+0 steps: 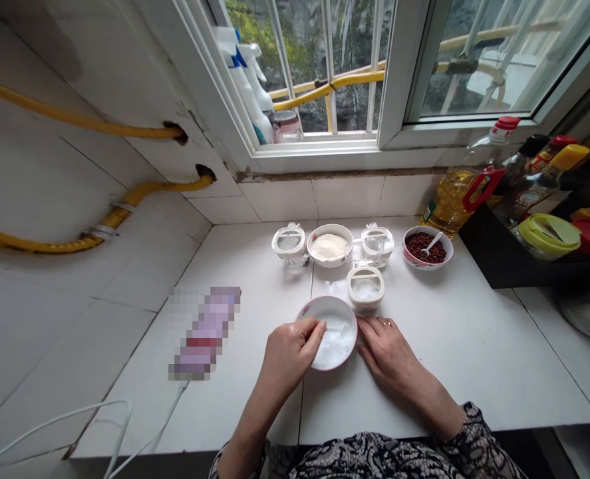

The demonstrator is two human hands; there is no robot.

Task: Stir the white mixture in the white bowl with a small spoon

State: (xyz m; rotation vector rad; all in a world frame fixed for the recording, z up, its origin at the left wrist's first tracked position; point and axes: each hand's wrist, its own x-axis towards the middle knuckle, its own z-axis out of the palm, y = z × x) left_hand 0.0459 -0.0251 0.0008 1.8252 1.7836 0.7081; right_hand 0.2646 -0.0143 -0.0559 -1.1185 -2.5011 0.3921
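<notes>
My left hand is closed in a pinch over the left side of a pink-rimmed bowl of white contents. A small pale spoon reaches from its fingertips into the bowl. My right hand, with a ring on one finger, lies against the bowl's right side, fingers stretched out. Just behind the bowl stands a white-lidded clear jar. Further back are a bowl of whitish powder, two more lidded jars, and a bowl of dark red grains with a white spoon in it.
An oil bottle and a black box of sauce bottles stand at the back right. At the left lies a blurred purple object with a white cable. Spray bottles stand by the window.
</notes>
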